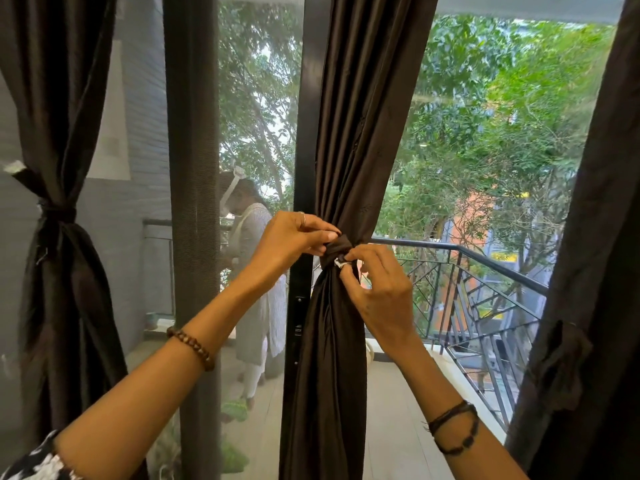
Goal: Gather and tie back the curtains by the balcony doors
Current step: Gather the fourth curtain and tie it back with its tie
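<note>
A dark brown middle curtain [349,133] hangs gathered in front of the balcony door frame. A matching fabric tie band [336,250] wraps its waist. My left hand [294,237] pinches the band's upper left end. Just below and to the right, my right hand [377,289] pinches the band's other end, where a small white patch shows. The left curtain [59,116] is cinched by its own tie [57,213]. A right curtain [595,237] also hangs gathered at the frame edge, with a dark tie [561,344] around it.
A dark door frame [304,133] and a mesh screen panel [194,168] stand behind the curtains. The glass reflects a person [256,271]. Outside lie a balcony floor, a black metal railing [485,271] and green trees.
</note>
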